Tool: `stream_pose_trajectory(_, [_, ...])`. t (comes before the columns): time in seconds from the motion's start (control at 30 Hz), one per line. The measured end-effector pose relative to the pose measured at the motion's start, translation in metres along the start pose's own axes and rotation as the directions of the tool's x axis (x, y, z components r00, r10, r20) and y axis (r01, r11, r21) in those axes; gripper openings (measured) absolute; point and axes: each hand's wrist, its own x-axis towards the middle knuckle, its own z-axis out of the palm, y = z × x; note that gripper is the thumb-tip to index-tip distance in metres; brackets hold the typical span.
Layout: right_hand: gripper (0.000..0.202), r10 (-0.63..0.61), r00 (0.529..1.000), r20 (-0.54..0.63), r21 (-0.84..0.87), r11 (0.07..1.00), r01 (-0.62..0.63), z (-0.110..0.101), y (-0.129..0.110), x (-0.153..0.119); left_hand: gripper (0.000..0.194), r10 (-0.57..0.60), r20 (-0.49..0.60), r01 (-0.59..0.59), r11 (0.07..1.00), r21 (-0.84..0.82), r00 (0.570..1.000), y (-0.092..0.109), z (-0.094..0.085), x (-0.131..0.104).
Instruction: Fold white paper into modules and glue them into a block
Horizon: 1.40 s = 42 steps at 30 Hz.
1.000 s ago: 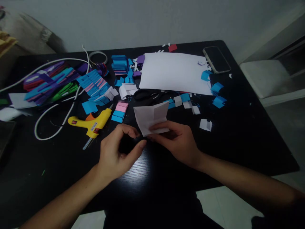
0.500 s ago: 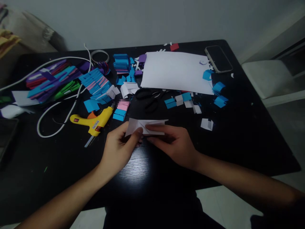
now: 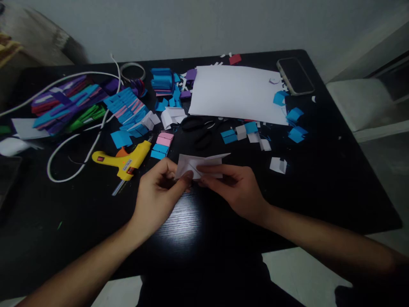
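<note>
A folded piece of white paper [image 3: 209, 163] is held up between both hands, over the front middle of the black table. My left hand [image 3: 158, 192] grips its lower left part, the thumb pressed on the front face. My right hand [image 3: 241, 187] pinches the right part, with the index finger lying across the front and the thumb at the lower edge. Creases run across the paper near the fingertips, and a thin flap sticks out at its upper right. Fingers behind the paper are partly hidden.
A yellow glue gun [image 3: 129, 161] lies left of my left hand. Black scissors [image 3: 203, 138] lie behind the held paper. Further back are white sheets [image 3: 236, 94], a phone [image 3: 295, 76], folded coloured strips [image 3: 126, 106] and a white cable [image 3: 53, 149]. Small blue and white pieces lie around.
The held paper has tilted slightly and its flap stands out more at the upper right. My left fingers have curled in more, and my right thumb has come up against the paper's lower edge.
</note>
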Motion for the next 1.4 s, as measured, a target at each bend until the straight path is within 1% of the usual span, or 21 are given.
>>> stream_pose_trajectory(0.1, [0.020, 0.010, 1.000, -0.028, 0.024, 1.000, -0.010, 0.0004, 0.0020, 0.0013, 0.018, 0.011, 0.001, -0.012, 1.000, 0.011, 1.000, 0.0000, 0.0005, -0.0013])
stream_pose_trajectory(0.27, [0.023, -0.006, 0.999, -0.037, 0.018, 1.000, 0.007, 0.0007, 0.0046, 0.0019, 0.019, 0.032, 0.016, -0.032, 0.998, 0.046, 0.999, 0.0003, -0.0001, -0.0027])
stream_pose_trajectory(0.43, [0.024, 0.010, 0.999, -0.040, 0.059, 0.998, -0.008, 0.0015, 0.0061, 0.0025, 0.020, 0.046, 0.023, -0.048, 0.996, 0.079, 0.999, 0.0022, -0.0002, -0.0014])
stream_pose_trajectory(0.67, [0.020, -0.016, 1.000, -0.025, 0.026, 1.000, 0.016, 0.0002, 0.0048, 0.0032, 0.018, 0.055, 0.023, -0.056, 0.996, 0.064, 0.998, 0.0018, -0.0004, 0.0006])
stream_pose_trajectory(0.8, [0.016, -0.011, 1.000, 0.004, 0.068, 0.998, 0.011, 0.0013, 0.0034, 0.0041, 0.015, 0.065, 0.029, -0.066, 0.996, 0.054, 0.997, 0.0013, -0.0001, 0.0009])
stream_pose_trajectory(0.9, [0.016, 0.007, 1.000, 0.023, 0.110, 0.994, -0.009, 0.0023, 0.0032, 0.0048, 0.013, 0.065, 0.049, -0.066, 0.998, 0.021, 0.997, 0.0004, 0.0010, -0.0004])
stream_pose_trajectory(1.03, [0.017, 0.047, 0.999, 0.007, 0.118, 0.992, -0.048, 0.0014, 0.0049, 0.0052, 0.015, 0.055, 0.069, -0.053, 0.998, -0.040, 0.996, -0.0030, 0.0024, -0.0037])
stream_pose_trajectory(1.13, [0.017, 0.034, 0.999, -0.006, 0.101, 0.994, -0.033, -0.0003, 0.0059, 0.0051, 0.017, 0.064, 0.069, -0.061, 0.997, -0.052, 0.996, -0.0056, 0.0029, -0.0055])
stream_pose_trajectory(1.27, [0.020, -0.006, 0.999, -0.041, 0.034, 0.999, 0.007, -0.0017, 0.0044, 0.0047, 0.019, 0.082, 0.062, -0.081, 0.996, -0.032, 0.995, -0.0065, 0.0022, -0.0057])
stream_pose_trajectory(1.4, [0.022, -0.030, 0.998, -0.049, -0.017, 0.999, 0.029, -0.0016, 0.0014, 0.0043, 0.024, 0.075, 0.063, -0.074, 0.997, -0.018, 0.995, -0.0054, 0.0014, -0.0052])
